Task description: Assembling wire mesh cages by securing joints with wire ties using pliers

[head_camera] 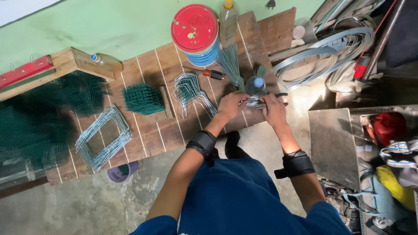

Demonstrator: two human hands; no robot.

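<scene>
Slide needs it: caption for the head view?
Both hands, left hand and right hand, work bent wire over a wooden bench.

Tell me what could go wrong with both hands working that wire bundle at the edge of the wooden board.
The left hand and right hand are bare on a bundle of thin grey wire pieces, so loose ends could prick a finger. The clear plastic bottle with a blue cap stands right behind the hands and may get knocked over. The work sits near the edge of the wooden plank board, so pieces could slip to the floor.
</scene>
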